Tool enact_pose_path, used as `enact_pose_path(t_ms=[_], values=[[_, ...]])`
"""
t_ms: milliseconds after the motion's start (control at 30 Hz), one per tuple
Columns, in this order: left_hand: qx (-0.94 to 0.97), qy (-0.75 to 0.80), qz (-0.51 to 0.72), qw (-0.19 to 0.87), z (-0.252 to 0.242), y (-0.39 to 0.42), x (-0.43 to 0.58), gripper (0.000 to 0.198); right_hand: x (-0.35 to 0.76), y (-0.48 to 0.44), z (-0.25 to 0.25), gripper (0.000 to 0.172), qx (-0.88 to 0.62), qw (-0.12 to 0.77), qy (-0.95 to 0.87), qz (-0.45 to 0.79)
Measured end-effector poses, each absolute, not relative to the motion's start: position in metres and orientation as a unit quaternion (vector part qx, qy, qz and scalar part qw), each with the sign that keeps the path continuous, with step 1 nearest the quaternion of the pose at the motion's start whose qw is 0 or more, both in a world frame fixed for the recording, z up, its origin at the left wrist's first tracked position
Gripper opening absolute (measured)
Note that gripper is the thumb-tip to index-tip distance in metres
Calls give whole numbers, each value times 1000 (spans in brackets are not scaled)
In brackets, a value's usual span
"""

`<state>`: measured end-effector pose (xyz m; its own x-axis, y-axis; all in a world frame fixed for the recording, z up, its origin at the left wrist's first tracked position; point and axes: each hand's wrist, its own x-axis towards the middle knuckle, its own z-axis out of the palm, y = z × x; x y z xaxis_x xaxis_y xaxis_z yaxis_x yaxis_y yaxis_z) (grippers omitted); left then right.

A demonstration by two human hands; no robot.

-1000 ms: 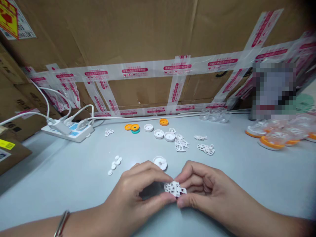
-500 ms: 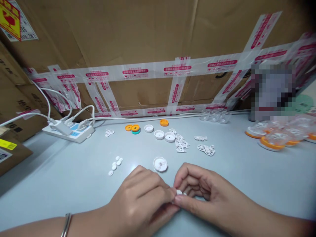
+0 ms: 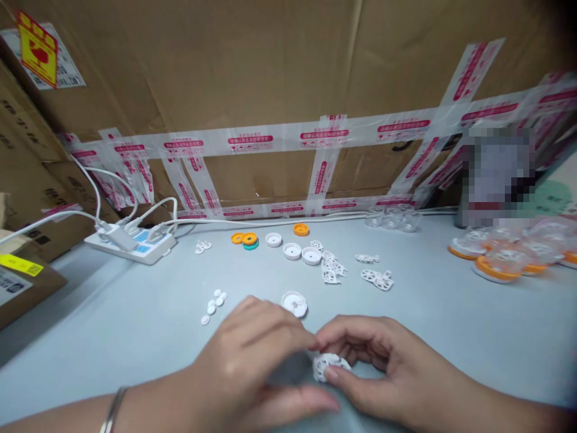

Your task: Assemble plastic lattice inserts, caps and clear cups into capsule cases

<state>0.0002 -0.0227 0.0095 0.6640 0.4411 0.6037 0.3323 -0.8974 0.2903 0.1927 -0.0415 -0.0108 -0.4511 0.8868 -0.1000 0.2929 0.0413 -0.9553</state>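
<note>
Just nearer you than the white round dish (image 3: 288, 302) and a bit to its right, your R hand (image 3: 396, 361) has the white openwork part (image 3: 323, 362) pinched: thumb on the near face, fingers behind. Your L hand (image 3: 256, 355) is spread, thumb off the part, index tip up by the R fingertips; can't tell if they touch, too blurry.

Handling: prob light, stiff plastic, maybe slick; thin ribs look snap-prone. Hold by outer edges, don't squeeze the lattice.

Clearances, all rel. to dish: it's right by your L knuckles, so mind the bump. Left of it: small toothed discs (image 3: 220, 301), prob easy to scatter. Past it: white cups (image 3: 311, 263), an orange round pc (image 3: 301, 232), then the cardboard box (image 3: 279, 180) as hard stop. Past + right: more openwork pcs (image 3: 377, 280). Far right: domed units (image 3: 498, 268) w/ orange bands. Far left + past: power strip (image 3: 155, 253). Best swing room prob btw dish and domed units; near table (image 3: 135, 343) edge n/a in view.
</note>
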Motion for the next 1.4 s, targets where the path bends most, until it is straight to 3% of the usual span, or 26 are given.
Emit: enact_pose_path(t_ms=[100,300,633,900,1000,1167,1400], values=[[871,330,360,51,26,3,-11,10,194,-42,-7,16,-467,271,-671,509],[857,487,165,19,32,82,-31,31,194,-42,3,10,-476,272,-668,503],[908,406,89,46,26,112,-8,47,201,-43,10,4,-495,239,-722,420],[907,396,132,46,27,104,0,33,210,-39,3,14,-469,223,-785,337],[917,368,137,66,36,77,-5,34,213,-34,0,17,-470,199,-818,264],[930,365,35,33,34,46,-10,28,219,-21,-4,18,-461,130,-872,103],[919,389,61,24,34,79,1,40,226,-7,-9,15,-506,128,-853,11]])
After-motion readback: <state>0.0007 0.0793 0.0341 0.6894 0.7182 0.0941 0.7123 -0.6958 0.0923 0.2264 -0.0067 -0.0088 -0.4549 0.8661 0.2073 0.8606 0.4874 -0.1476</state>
